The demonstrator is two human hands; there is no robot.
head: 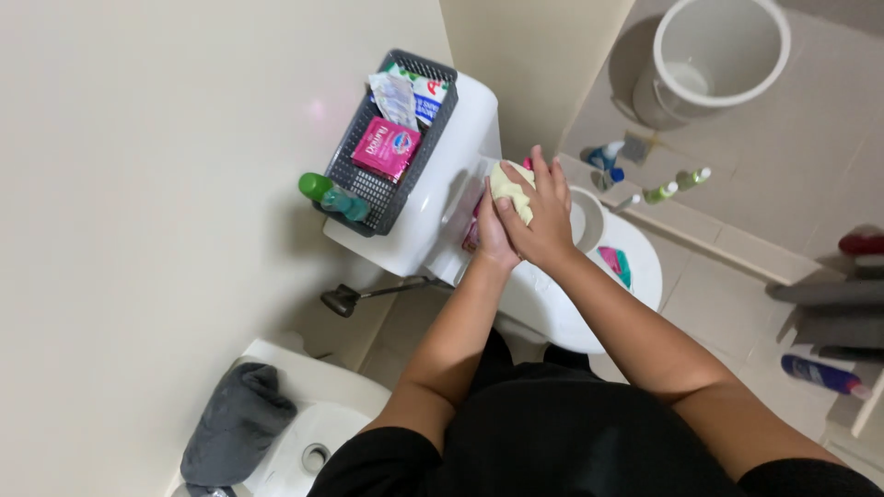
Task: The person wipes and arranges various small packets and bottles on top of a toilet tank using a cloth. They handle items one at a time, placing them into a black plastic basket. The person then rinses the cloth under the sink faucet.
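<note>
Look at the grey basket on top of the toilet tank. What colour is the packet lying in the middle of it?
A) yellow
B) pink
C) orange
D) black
B: a pink packet lies in the middle of the dark grey basket on the white toilet tank, beside where both hands, left hand and right hand, hold a pale yellow cloth.

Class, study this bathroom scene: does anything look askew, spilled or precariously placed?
Yes. The dark plastic mesh basket sits askew on the white toilet tank, overhanging its edge, and a green-capped bottle pokes out beside it. Small bottles lie tipped on the tiled floor ledge. No spill shows.
</note>
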